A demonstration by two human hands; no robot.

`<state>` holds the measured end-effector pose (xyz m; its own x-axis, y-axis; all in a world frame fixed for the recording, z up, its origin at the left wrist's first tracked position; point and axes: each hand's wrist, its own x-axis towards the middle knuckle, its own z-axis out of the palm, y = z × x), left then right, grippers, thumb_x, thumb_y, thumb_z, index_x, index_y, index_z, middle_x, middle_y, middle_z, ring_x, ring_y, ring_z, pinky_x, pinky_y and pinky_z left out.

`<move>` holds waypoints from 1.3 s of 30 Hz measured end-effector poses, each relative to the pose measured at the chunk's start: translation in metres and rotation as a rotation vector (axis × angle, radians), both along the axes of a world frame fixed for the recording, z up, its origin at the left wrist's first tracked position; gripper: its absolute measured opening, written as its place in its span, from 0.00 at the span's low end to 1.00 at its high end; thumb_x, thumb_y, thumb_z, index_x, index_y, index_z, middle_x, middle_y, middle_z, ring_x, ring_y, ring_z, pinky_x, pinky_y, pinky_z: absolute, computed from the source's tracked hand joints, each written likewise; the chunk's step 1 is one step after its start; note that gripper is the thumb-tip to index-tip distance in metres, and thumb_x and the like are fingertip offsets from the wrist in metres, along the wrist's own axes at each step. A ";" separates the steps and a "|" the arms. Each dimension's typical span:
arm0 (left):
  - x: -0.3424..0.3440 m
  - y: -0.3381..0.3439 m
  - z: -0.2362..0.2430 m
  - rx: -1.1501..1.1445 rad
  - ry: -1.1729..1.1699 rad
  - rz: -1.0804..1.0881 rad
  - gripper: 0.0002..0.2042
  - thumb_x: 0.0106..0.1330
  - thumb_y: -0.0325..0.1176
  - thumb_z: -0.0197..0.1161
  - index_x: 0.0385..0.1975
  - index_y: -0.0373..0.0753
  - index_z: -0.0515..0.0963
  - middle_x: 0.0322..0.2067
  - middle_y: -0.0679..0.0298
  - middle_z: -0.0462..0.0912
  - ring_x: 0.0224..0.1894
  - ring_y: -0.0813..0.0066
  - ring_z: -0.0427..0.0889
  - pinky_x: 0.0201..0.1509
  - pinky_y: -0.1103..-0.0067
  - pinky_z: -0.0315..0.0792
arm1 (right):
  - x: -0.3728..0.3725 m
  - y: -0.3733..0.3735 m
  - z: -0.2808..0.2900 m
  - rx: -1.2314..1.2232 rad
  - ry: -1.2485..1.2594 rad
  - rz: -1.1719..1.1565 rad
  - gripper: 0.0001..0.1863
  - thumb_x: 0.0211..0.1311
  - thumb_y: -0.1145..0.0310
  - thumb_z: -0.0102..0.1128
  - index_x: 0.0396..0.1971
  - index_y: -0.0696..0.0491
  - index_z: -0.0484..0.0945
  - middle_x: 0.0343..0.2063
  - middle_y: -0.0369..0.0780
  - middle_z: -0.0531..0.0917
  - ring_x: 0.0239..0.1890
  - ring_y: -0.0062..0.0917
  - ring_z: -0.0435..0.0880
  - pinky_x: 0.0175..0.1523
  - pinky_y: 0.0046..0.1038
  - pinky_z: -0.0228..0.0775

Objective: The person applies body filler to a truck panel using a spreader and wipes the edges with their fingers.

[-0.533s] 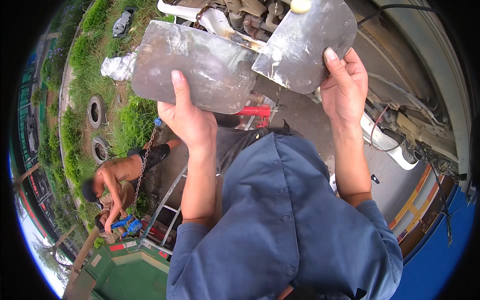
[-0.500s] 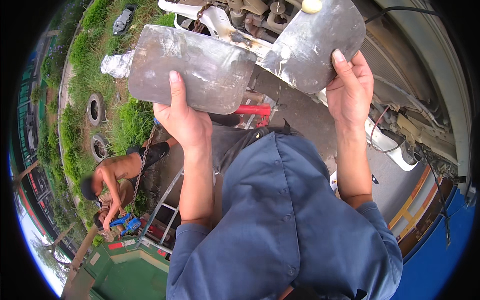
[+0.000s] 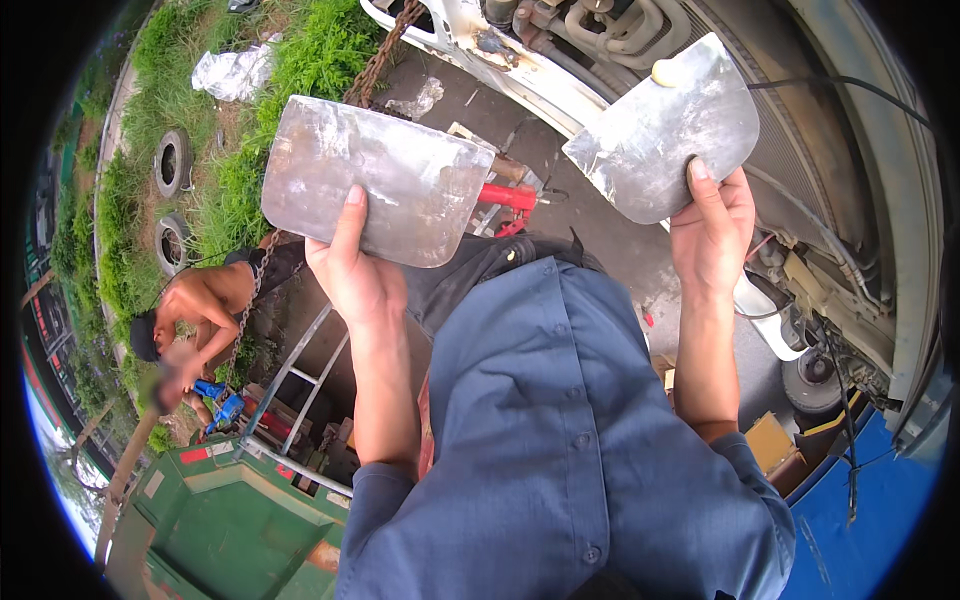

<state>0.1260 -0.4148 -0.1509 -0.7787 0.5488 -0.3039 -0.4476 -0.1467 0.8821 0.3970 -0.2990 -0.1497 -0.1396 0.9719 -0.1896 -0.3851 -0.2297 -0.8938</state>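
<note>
My left hand (image 3: 362, 275) grips a wide grey metal plate (image 3: 400, 190) by its near edge, thumb flat on top and the other fingers hidden beneath. The plate has rounded corners and whitish smears. A second, similar plate (image 3: 665, 140) is in my right hand (image 3: 712, 235), pinched at its near right corner with the thumb on top. That plate is tilted, and a pale yellow lump (image 3: 663, 72) sits at its far edge. The two plates are apart, held up in front of my chest.
An opened vehicle front with a white frame (image 3: 540, 80) and pipes lies ahead and right. A rusty chain (image 3: 385, 50) hangs by it. Beyond the left plate is a red jack (image 3: 508, 197). At left are a ladder (image 3: 305, 375), a green metal bin (image 3: 235, 530), a crouching person (image 3: 215, 290) and tyres (image 3: 173, 163).
Both plates sit lower in view, and the gap between them has widened. The right plate has tilted further. My view has shifted, and both grips are unchanged.
</note>
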 end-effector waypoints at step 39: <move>0.029 0.003 -0.103 -0.134 -1.012 -0.406 0.19 0.71 0.38 0.50 0.59 0.41 0.68 0.57 0.58 0.75 0.61 0.58 0.72 0.66 0.53 0.61 | -0.001 -0.006 0.002 -0.015 -0.008 -0.007 0.19 0.66 0.73 0.56 0.55 0.61 0.69 0.52 0.44 0.79 0.55 0.28 0.77 0.64 0.33 0.65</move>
